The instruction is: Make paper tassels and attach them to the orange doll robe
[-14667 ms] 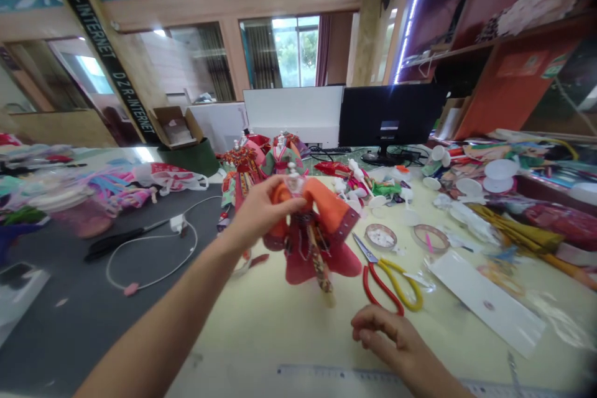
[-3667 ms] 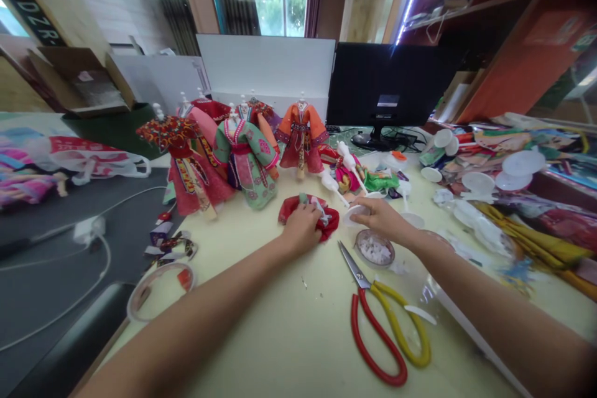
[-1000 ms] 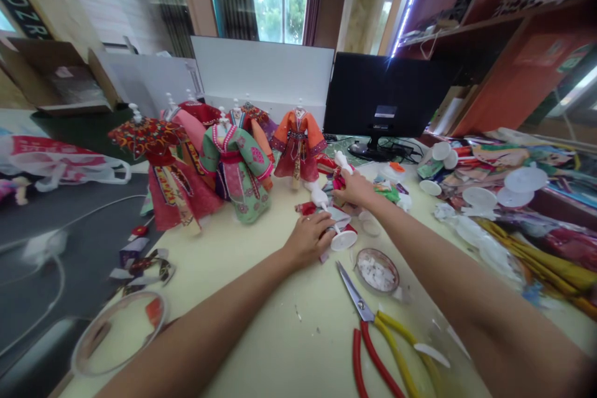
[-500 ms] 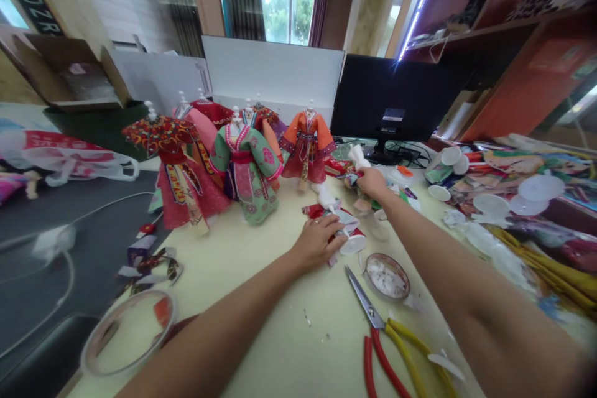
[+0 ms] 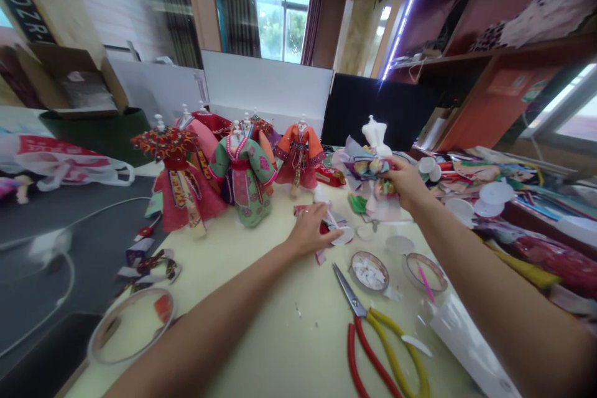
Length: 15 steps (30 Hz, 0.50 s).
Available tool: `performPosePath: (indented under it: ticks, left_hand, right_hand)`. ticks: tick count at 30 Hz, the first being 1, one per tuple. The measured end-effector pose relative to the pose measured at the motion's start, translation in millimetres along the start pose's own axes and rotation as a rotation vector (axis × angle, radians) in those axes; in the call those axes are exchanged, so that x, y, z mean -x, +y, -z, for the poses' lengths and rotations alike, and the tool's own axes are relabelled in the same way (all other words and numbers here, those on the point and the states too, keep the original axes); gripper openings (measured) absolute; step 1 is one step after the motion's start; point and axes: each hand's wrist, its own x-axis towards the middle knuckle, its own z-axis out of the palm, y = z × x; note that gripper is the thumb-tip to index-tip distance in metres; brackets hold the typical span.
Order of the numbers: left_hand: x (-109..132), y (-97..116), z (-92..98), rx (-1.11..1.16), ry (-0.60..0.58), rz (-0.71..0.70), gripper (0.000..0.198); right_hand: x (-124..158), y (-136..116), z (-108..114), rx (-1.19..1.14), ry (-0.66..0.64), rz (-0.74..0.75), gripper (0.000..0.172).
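Lifted since the earlier frame: your right hand now grips a white doll form with loose patterned fabric, fingers closed on the cloth, raised above the table before the black monitor. Your left hand lies open, fingertips at a white round stand base; red-and-yellow-handled scissors lie nearby.

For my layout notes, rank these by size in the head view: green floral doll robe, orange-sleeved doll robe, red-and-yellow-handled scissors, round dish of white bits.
1. Red-and-yellow-handled scissors, largest, though nearness may inflate them
2. Green floral doll robe
3. Orange-sleeved doll robe
4. Round dish of white bits
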Motion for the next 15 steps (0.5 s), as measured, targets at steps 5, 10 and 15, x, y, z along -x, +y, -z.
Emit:
performPosePath:
  ticks: [5, 10, 15]
  left_hand:
    - [27, 44, 35.0, 0.901, 0.111, 0.31, 0.046]
    - [76, 53, 62.9, 1.228, 0.318, 0.515, 0.027]
    - [138, 29, 90.2, 1.265, 0.443, 0.698, 0.018]
  right_hand:
    - [81, -34, -40, 0.006, -0.192, 0.101, 0.033]
    - [142, -53, -65, 0.042, -0.417, 0.118, 0.047]
    - [161, -40, -75, 0.122, -0.466, -0.021, 0.042]
